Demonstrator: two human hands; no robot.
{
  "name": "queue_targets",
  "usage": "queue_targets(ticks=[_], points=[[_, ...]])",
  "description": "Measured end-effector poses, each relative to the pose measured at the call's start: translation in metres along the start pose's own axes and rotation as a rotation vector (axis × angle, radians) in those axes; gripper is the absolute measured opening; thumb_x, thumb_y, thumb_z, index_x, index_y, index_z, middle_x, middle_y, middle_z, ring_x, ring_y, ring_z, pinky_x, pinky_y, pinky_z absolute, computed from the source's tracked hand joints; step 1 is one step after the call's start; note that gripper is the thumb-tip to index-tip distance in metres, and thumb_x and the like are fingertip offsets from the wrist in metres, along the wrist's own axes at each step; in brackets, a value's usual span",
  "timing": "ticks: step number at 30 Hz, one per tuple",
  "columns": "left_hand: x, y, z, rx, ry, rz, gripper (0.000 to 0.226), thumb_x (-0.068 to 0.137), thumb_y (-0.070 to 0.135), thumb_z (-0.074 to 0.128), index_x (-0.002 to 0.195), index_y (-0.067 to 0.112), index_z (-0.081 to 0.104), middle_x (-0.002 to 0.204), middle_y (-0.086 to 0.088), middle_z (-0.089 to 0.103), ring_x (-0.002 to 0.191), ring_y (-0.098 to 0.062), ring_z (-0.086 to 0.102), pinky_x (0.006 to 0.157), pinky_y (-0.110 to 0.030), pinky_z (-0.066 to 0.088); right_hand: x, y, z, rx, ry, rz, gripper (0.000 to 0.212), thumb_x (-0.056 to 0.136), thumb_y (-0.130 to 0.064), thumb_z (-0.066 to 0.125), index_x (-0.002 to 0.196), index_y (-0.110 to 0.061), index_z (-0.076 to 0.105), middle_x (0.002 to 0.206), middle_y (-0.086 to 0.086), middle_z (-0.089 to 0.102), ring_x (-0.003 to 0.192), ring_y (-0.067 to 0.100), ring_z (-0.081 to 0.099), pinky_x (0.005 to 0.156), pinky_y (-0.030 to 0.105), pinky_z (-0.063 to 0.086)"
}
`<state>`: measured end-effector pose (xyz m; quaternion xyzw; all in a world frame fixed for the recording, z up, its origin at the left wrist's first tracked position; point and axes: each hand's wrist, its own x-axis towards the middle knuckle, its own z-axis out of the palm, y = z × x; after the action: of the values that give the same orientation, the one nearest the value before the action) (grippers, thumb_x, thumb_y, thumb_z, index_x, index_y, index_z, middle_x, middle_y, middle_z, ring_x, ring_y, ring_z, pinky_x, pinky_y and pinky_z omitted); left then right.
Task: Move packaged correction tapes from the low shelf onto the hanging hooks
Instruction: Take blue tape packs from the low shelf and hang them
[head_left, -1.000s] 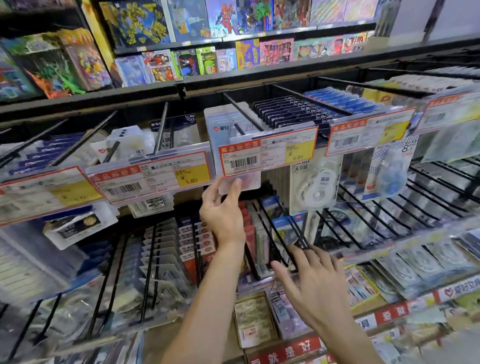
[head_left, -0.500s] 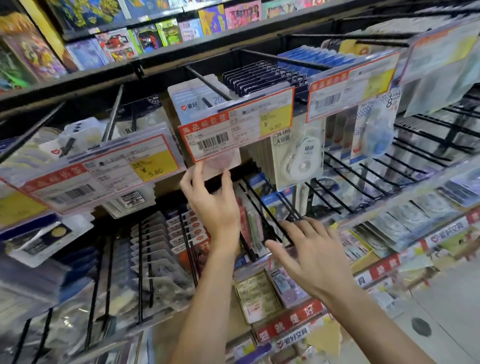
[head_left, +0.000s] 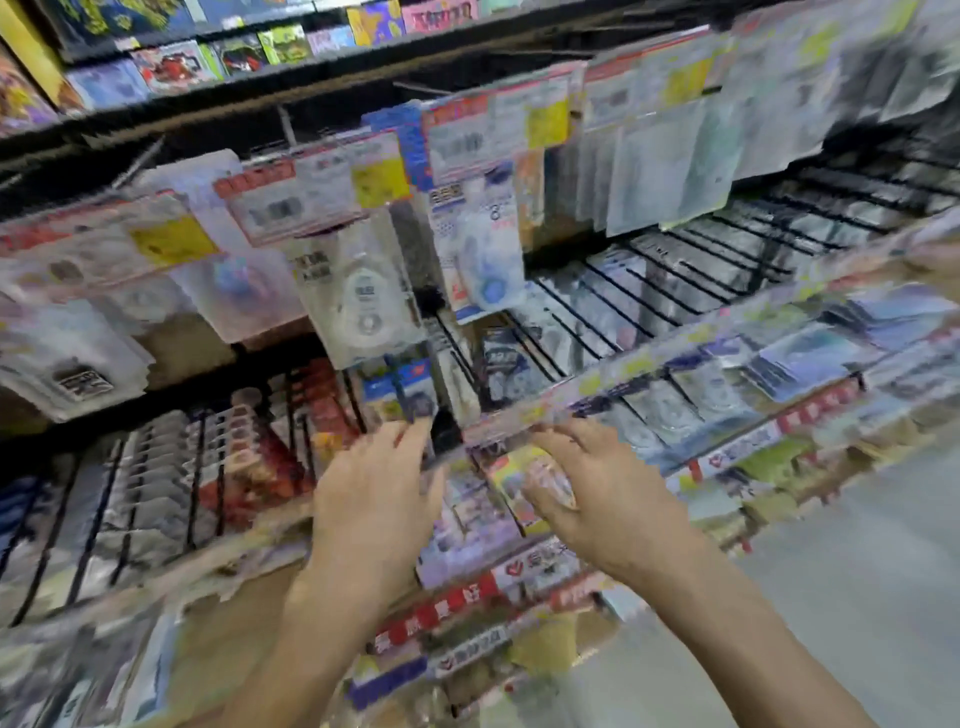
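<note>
The frame is blurred by motion. A white correction tape in a clear package hangs from a hook behind a red and yellow price tag. A blue-trimmed package hangs to its right. My left hand is low, fingers straight and pointing up at the wire rack's front edge, holding nothing. My right hand reaches over the low shelf, its thumb lying across a yellow and pink package. Blur hides whether it grips that package.
Wire racks full of flat packages slope down to the right. Rows of hooks with price tags run across the upper half. Colourful card packs fill the top shelf. Grey floor shows at the lower right.
My left hand has dropped from the hanging package down to the rack's edge. My right hand has moved right and down onto the low shelf. The camera has swung to the right.
</note>
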<state>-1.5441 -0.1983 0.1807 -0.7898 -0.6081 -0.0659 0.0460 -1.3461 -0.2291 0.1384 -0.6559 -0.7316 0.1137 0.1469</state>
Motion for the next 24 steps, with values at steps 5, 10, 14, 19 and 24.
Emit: queue_targets(ticks=[5,10,14,19,24], points=[[-0.012,0.119,0.003,0.052,-0.165,0.141,0.051,0.100,0.053,0.041,0.146,0.030,0.040,0.142,0.006,0.051,0.124,-0.019,0.055,0.090,-0.035,0.049,-0.057,0.090,-0.039,-0.051,-0.099,0.127,0.052,0.100,-0.049,0.047,0.144,-0.024,0.041,0.139,0.002,0.048,0.129,0.024,0.047,0.096,0.036,0.045],[-0.015,0.242,0.020,0.069,-0.283,0.354,0.053,0.096,0.056,0.049,0.138,0.024,0.052,0.133,0.001,0.060,0.119,-0.025,0.060,0.091,-0.039,0.049,-0.119,0.184,-0.061,-0.055,-0.107,0.304,0.052,0.098,-0.052,0.047,0.143,-0.026,0.043,0.135,0.001,0.051,0.124,0.026,0.050,0.091,0.037,0.047],[-0.009,0.321,0.025,0.135,-0.392,0.540,0.056,0.099,0.061,0.036,0.143,0.027,0.040,0.137,0.004,0.053,0.125,-0.022,0.053,0.092,-0.034,0.047,-0.162,0.249,-0.085,0.013,-0.114,0.434,0.054,0.099,-0.049,0.049,0.147,-0.026,0.039,0.137,0.003,0.050,0.125,0.027,0.050,0.096,0.039,0.048],[0.006,0.406,0.028,0.126,-0.443,0.649,0.055,0.098,0.057,0.043,0.144,0.027,0.039,0.143,0.003,0.049,0.128,-0.023,0.052,0.094,-0.039,0.049,-0.195,0.308,-0.107,0.109,-0.084,0.565,0.048,0.098,-0.045,0.051,0.142,-0.025,0.046,0.140,0.001,0.051,0.128,0.025,0.050,0.097,0.036,0.044],[0.033,0.502,0.046,0.144,-0.437,0.789,0.054,0.098,0.058,0.042,0.140,0.025,0.045,0.136,0.002,0.054,0.124,-0.022,0.054,0.095,-0.038,0.049,-0.215,0.378,-0.120,0.137,-0.060,0.684,0.047,0.097,-0.047,0.052,0.138,-0.023,0.048,0.138,0.004,0.055,0.126,0.029,0.053,0.096,0.039,0.046]])
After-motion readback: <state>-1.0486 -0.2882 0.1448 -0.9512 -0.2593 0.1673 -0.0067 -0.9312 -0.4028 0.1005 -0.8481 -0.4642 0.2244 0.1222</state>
